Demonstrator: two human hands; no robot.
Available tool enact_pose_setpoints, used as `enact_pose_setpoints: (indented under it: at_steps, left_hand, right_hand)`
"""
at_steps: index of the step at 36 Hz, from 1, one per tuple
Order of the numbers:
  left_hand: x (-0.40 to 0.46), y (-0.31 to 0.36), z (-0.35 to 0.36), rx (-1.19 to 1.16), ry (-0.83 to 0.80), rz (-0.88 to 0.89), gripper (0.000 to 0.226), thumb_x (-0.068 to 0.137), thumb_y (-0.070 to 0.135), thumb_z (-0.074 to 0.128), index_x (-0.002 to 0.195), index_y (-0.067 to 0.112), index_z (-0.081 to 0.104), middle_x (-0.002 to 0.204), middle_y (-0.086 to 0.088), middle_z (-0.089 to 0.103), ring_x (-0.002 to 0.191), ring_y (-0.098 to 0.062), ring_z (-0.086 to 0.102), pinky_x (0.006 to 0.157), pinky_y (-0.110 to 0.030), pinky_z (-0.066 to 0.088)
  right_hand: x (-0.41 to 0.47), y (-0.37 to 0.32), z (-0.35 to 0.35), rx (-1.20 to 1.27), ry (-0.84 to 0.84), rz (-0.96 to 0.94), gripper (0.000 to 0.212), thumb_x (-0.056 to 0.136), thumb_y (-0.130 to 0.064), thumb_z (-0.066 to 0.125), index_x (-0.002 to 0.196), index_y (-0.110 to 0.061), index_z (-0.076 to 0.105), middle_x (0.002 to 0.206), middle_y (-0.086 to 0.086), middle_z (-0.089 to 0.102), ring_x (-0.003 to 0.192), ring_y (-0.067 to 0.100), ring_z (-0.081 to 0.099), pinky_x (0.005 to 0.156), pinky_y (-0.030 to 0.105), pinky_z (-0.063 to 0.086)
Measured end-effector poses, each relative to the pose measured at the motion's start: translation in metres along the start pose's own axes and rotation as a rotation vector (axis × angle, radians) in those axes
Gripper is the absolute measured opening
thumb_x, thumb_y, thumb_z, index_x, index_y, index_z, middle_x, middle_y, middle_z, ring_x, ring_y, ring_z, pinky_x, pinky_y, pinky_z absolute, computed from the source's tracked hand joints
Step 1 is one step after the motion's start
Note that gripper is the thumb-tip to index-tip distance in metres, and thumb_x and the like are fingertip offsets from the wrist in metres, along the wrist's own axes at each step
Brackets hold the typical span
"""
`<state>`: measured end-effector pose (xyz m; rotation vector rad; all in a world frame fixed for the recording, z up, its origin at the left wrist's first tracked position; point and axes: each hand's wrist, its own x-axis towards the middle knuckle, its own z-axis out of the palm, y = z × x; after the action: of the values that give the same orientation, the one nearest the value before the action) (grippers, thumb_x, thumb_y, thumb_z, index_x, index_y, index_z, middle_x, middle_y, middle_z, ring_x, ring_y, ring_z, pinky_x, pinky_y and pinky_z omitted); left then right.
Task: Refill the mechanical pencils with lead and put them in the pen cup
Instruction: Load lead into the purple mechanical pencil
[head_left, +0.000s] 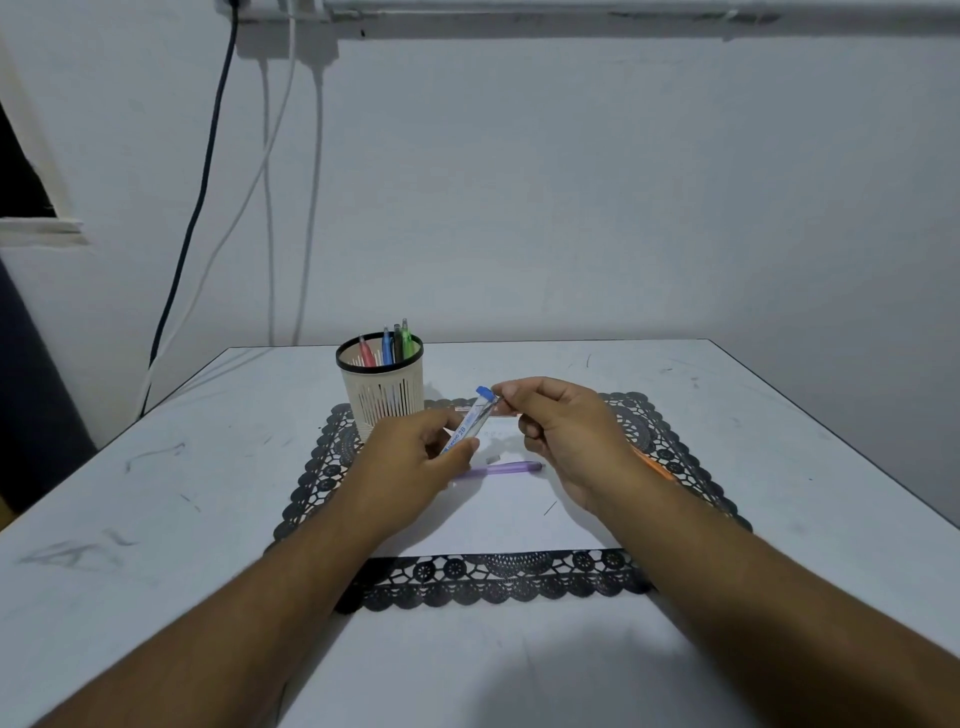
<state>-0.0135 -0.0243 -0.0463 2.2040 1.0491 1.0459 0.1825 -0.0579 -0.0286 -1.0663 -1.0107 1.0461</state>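
Note:
My left hand (415, 457) grips a clear lead tube (470, 423) with a blue cap and "2B" print, tilted up to the right above the white sheet. My right hand (561, 431) has its thumb and forefinger pinched at the tube's blue-capped top end; an orange pencil (655, 467) shows from under that hand. A purple mechanical pencil (501, 469) lies flat on the sheet between my hands, with a small grey piece (491, 459) beside it. The cream slatted pen cup (381, 387) with a black rim stands at the back left and holds several coloured pencils.
A white sheet (498, 519) lies on a black lace mat (493, 577) in the middle of a scuffed white table (156, 493). A thin dark sliver (549, 507) lies on the sheet. Cables hang down the wall at the back left.

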Motion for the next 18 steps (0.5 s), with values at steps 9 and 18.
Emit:
enact_pose_setpoints:
  at_steps: [9,18]
  left_hand:
    - [0.0000,0.0014,0.0018,-0.056,-0.020,-0.013,0.009,0.097,0.031,0.069,0.094,0.038,0.072,0.073,-0.001,0.075,0.060,-0.021,0.069,0.067,-0.050,0.058]
    - [-0.0001,0.0024,0.0016,-0.055,-0.020,-0.033,0.005,0.097,0.032,0.069,0.097,0.033,0.074,0.074,-0.001,0.075,0.060,-0.020,0.069,0.068,-0.049,0.059]
  right_hand:
    - [-0.0024,-0.0001,0.0010,-0.054,0.035,-0.019,0.010,0.092,-0.013,0.074,0.084,-0.014,0.081,0.084,0.006,0.075,0.062,0.012,0.044,0.056,0.024,0.038]
    - [-0.0022,-0.0011,0.0002,-0.104,0.066,-0.022,0.011,0.093,-0.017,0.073,0.087,-0.019,0.083,0.079,0.003,0.071,0.056,0.012,0.035,0.053,0.030,0.029]
